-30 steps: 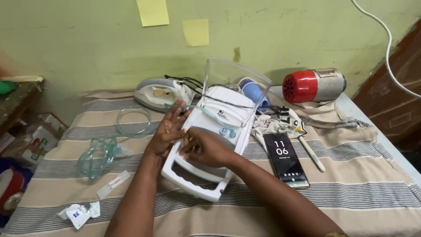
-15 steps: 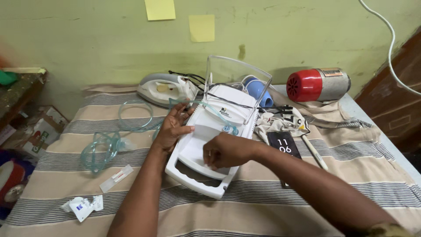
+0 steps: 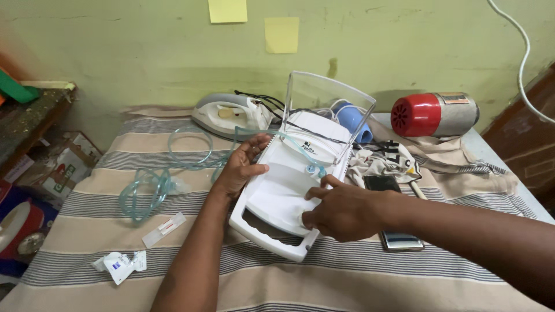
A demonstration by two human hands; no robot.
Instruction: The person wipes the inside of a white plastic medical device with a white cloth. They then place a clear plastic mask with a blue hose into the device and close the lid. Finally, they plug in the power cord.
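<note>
A striped beige and grey cloth (image 3: 370, 271) covers the table across the lower frame. At upper centre left a grey and white clothes iron (image 3: 222, 114) lies near the green wall, where two yellow sticky notes (image 3: 281, 34) hang at the top. In the upper right rests a red and silver cylinder-shaped appliance (image 3: 435, 114) on its side, with a white cable (image 3: 520, 52) curving down the wall beside it. A blue cup (image 3: 351, 120) sits at centre. At lower left lie a small white sachet (image 3: 165, 229) and a crumpled wrapper (image 3: 119, 264). Cardboard boxes (image 3: 55, 167) stand at the far left.
</note>
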